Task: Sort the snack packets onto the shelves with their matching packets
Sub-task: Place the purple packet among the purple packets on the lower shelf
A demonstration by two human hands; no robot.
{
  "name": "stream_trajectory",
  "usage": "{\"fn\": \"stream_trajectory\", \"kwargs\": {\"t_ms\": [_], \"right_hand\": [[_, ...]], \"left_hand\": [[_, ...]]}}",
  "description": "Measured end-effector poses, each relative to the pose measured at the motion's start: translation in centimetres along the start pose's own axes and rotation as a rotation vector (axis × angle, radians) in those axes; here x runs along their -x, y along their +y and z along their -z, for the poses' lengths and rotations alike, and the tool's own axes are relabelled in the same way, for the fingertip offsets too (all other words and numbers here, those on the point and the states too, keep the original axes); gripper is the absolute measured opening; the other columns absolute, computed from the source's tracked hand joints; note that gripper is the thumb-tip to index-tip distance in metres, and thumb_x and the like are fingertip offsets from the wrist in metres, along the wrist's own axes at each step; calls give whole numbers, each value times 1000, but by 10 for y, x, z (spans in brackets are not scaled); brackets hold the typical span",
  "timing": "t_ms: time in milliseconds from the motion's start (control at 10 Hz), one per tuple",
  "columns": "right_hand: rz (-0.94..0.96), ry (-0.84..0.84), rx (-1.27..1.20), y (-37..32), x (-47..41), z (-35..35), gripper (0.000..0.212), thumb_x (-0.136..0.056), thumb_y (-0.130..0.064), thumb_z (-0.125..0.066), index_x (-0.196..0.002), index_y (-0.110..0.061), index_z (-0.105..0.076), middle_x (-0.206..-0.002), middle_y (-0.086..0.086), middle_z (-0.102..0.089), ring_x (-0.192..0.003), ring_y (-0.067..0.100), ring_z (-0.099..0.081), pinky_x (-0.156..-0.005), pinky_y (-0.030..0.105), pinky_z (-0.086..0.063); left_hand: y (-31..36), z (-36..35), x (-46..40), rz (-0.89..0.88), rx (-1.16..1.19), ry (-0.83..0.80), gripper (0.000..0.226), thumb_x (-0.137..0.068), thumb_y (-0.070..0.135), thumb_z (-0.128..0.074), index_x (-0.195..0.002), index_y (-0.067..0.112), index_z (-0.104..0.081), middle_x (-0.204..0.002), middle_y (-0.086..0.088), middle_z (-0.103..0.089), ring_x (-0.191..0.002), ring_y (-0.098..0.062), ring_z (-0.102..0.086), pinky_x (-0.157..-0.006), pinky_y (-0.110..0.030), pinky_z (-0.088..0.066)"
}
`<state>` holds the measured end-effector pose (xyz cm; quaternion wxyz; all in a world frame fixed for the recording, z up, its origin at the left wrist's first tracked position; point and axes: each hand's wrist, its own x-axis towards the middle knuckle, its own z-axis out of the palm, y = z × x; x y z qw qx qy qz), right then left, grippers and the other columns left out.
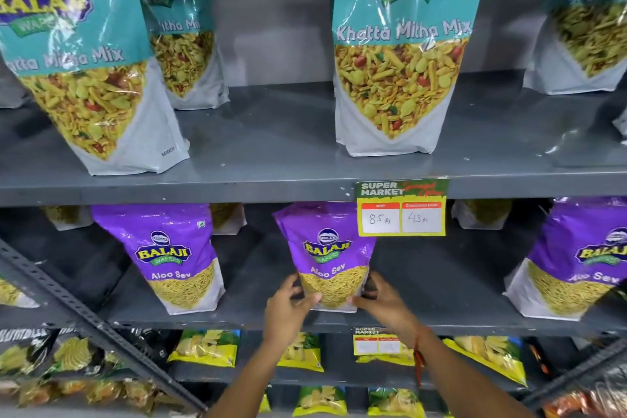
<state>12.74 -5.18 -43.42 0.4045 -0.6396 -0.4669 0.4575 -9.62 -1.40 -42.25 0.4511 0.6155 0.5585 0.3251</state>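
Aloo Sev packet [327, 258] stands clasped at its base between both hands [336, 307].

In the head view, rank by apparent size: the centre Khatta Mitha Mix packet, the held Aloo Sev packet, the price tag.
1. Khatta Mitha Mix packet, largest.
2. Aloo Sev packet, held by both hands.
3. Price tag, smallest.
The wide-angle lens and differing distances may skew this.

Both bare forearms reach up and forward from the bottom edge, converging toward each other. The left hand [288, 307] and right hand [380, 299] face one another, fingers curled and thumbs forward, clasping something between them. A red thread circles the right wrist.
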Motion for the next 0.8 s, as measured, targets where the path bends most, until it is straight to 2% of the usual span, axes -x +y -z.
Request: {"fn": "stream_trajectory", "kwargs": {"t_ms": [100, 200, 300, 400, 500, 600, 700, 800], "right_hand": [[-21, 28, 3, 7, 8, 32, 54, -74, -20, -84, -121, -26, -58, -117, 2, -73, -107, 23, -70, -91, 36, -58], [-37, 52, -14, 9, 14, 51, 42, -78, -8, -80, -108, -30, -61, -107, -4, -74, -96, 8, -73, -75, 19, -57], [-33, 52, -47, 8, 16, 58, 39, -80, -6, -78, -104, -32, -62, -104, -10, -74, -86, -6, -72, -70, 12, -56], [-28, 62, -33, 10, 15, 58, 38, -80, -7, -79, -104, -31, -60, -106, -6, -73, -87, -6, -72, -69, 13, -56], [-8, 121, 0, 13, 18, 53, 45, -78, -11, -81, -110, -30, -56, -114, 4, -72, -101, 14, -72, -71, 16, -56], [-7, 251, -27, 7, 34, 44, 51, -77, -11, -82, -117, -18, -51, -111, 7, -69, -102, 23, -67, -76, 18, -51], [59, 379, -15, -5, 59, 36, 42, -80, -16, -79, -114, -14, -54, -103, -2, -63, -103, 22, -64, -76, 22, -46], [195, 510, -30, -22, 87, 34, 24, -84, -17, -75, -101, -19, -60, -99, -6, -66, -97, 23, -67, -73, 22, -50]], "left_hand": [[10, -32, 3, -39, 2, -2, 68, -64, 62, -73, -124, 33, -58, -99, 2, -79, -87, -5, -74, -81, -34, -60], [22, -55, 6, -49, 10, 0, 75, -64, 63, -72, -128, 29, -57, -103, 1, -78, -89, -7, -74, -83, -36, -60], [26, -64, 8, -48, 7, 17, 66, -72, 49, -77, -130, 27, -56, -106, -1, -77, -93, -9, -73, -85, -36, -59], [29, -65, 10, -26, 4, 25, 64, -75, 42, -78, -132, 24, -56, -109, -2, -76, -94, -7, -72, -82, -25, -57], [34, -63, 16, -12, 6, 33, 60, -77, 37, -78, -132, 24, -56, -110, -4, -74, -75, 13, -64, -66, -2, -47], [38, -60, 29, -7, 48, 50, 59, -80, 33, -76, -133, 22, -55, -109, -6, -71, -64, 29, -55, -61, 4, -41], [37, -56, 47, -28, 65, 79, 51, -81, 33, -75, -128, 23, -59, -110, -7, -72, -66, 29, -56, -62, 2, -42], [48, -49, 67, -152, 65, 192, 28, -83, 35, -72, -105, 48, -60, -98, 3, -76, -77, 18, -64, -69, -7, -51]]}}
